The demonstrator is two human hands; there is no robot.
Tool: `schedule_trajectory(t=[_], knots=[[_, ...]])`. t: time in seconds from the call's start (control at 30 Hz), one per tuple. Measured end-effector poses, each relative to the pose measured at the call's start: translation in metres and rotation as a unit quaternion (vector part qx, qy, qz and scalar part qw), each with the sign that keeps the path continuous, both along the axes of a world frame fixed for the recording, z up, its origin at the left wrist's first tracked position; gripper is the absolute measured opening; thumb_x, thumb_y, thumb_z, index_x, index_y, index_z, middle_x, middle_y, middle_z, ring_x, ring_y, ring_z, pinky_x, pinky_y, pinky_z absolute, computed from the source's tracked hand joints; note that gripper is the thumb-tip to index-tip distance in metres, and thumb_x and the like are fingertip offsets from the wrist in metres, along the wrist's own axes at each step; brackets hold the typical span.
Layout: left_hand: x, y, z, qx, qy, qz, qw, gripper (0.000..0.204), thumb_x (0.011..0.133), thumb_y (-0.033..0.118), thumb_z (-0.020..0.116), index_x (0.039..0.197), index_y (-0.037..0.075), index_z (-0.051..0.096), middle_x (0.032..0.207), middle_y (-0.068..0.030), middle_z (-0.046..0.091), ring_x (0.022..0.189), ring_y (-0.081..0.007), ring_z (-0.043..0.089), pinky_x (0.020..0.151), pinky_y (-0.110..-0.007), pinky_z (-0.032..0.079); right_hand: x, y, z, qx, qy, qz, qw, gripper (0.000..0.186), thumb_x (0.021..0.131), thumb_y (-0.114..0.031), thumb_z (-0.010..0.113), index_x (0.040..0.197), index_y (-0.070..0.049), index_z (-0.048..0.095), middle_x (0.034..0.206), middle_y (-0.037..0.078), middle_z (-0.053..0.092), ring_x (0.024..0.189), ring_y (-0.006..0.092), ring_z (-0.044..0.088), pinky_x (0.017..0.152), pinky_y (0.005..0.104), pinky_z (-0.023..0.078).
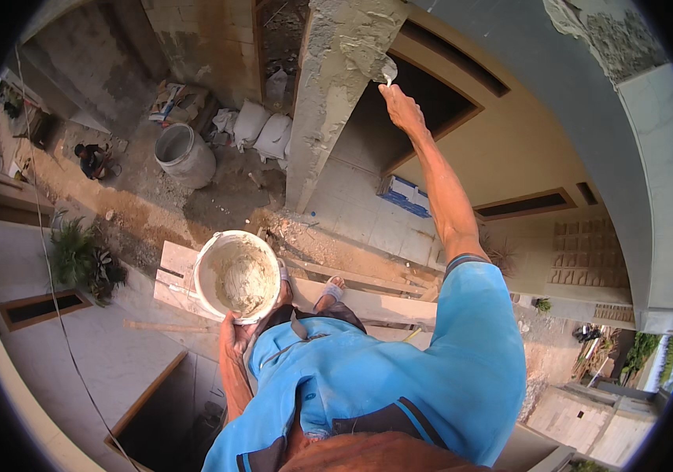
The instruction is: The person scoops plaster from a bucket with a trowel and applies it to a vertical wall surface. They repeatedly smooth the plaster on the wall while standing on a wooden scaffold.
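Observation:
My right hand [403,108] is closed round the handle of a small trowel [384,69], with the arm stretched up and away. The trowel's blade lies against the wet grey plaster on a concrete column [328,86]. My left hand [234,337] grips the near rim of a white bucket [203,271]; part of its fingers is hidden. Pale wet mortar [243,277] coats the inside of the bucket. Under the bucket is a wooden board [173,277], and my sandalled feet [330,291] stand beside it on a plank.
I stand on a raised plank [376,305] above rough ground. Below are a large grey drum [187,156], white sacks [261,130] and a crouching person [92,161]. A cable [47,252] hangs at left. Blue-and-white boxes [405,195] lie on the tiled floor beyond the column.

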State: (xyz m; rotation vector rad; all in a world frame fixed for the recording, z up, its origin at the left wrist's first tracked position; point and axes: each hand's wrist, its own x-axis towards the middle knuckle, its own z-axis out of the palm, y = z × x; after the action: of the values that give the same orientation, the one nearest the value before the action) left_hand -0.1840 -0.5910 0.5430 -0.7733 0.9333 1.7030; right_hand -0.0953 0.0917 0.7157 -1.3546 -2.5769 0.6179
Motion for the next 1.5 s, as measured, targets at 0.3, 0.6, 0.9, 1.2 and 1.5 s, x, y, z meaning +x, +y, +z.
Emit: schedule_trajectory(t=[0.3,0.6,0.9,1.2,1.5], knots=[[-0.003,0.007,0.003,-0.008,0.019,-0.007,1.000,0.054,0.091,0.008,0.057,0.141,-0.007,0.046,0.141,-0.0251,0.058,0.125,-0.0436,0.061,0.105,-0.060,0.054,-0.003,0.001,0.063,0.291,-0.045,0.072,0.953,0.057,0.106,-0.053,0.047,0.099,0.001,0.065,0.081,0.020,0.072,0.073,0.0388,0.073,0.058,0.0510,0.055],[-0.014,0.015,-0.004,0.041,0.005,-0.023,0.999,0.052,0.100,0.016,0.056,0.144,-0.008,0.040,0.141,-0.0284,0.056,0.124,-0.0410,0.063,0.098,-0.055,0.059,-0.009,-0.038,0.142,0.187,-0.025,-0.015,0.982,0.064,0.106,-0.064,0.035,0.109,-0.007,0.064,0.106,0.023,0.073,0.106,0.0505,0.065,0.089,0.0596,0.048],[-0.008,0.022,-0.001,0.007,-0.010,-0.014,1.000,0.046,0.098,0.010,0.054,0.137,-0.013,0.044,0.129,-0.0318,0.062,0.110,-0.0405,0.070,0.090,-0.050,0.064,-0.053,-0.045,0.013,0.019,0.003,-0.011,1.000,0.064,0.106,-0.065,0.034,0.111,-0.007,0.060,0.113,0.028,0.070,0.113,0.0540,0.061,0.093,0.0586,0.048],[0.000,0.008,0.000,-0.024,-0.016,0.023,0.999,0.051,0.094,0.009,0.054,0.139,-0.012,0.043,0.134,-0.0301,0.060,0.115,-0.0402,0.068,0.094,-0.053,0.062,-0.056,-0.023,-0.051,0.100,-0.131,0.036,0.986,0.056,0.105,-0.056,0.046,0.107,-0.003,0.064,0.103,0.024,0.073,0.098,0.0485,0.070,0.082,0.0592,0.053],[-0.010,0.009,-0.022,0.028,-0.014,0.045,0.998,0.054,0.094,0.011,0.051,0.141,-0.012,0.040,0.138,-0.0305,0.057,0.120,-0.0435,0.065,0.099,-0.055,0.060,-0.036,-0.051,0.146,0.217,-0.076,-0.030,0.973,0.059,0.104,-0.058,0.046,0.107,-0.003,0.066,0.104,0.024,0.074,0.100,0.0489,0.069,0.084,0.0599,0.053]])
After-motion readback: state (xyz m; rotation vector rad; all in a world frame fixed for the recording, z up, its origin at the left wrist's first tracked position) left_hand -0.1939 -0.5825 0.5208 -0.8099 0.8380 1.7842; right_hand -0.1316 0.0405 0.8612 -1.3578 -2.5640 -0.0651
